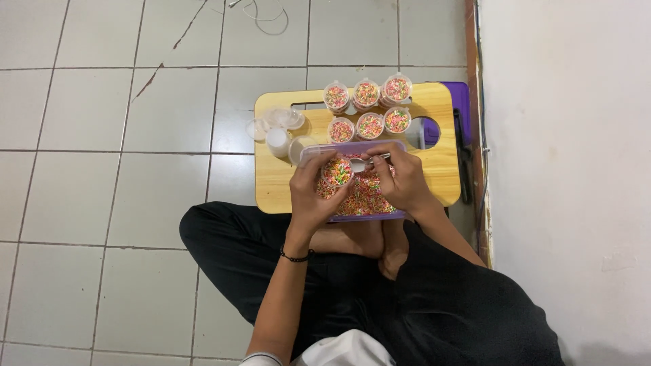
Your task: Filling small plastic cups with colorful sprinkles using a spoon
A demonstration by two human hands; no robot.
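Note:
My left hand [308, 196] holds a small clear cup [337, 171] filled with coloured sprinkles, over a purple-rimmed container [319, 150] of the same sprinkles. My right hand [405, 179] grips a metal spoon [366, 163], its bowl beside the cup's rim. Both hands hover above the container, which rests on a small wooden lap table [271, 183]. Several filled cups [369, 125] stand in two rows at the table's far side.
Empty clear cups and lids [278, 129] sit at the table's far left. A purple object [461, 102] lies beside the table, near the white wall [563, 169]. My crossed legs in black trousers [224, 234] are under the table's near edge. Grey floor tiles [102, 169] surround it.

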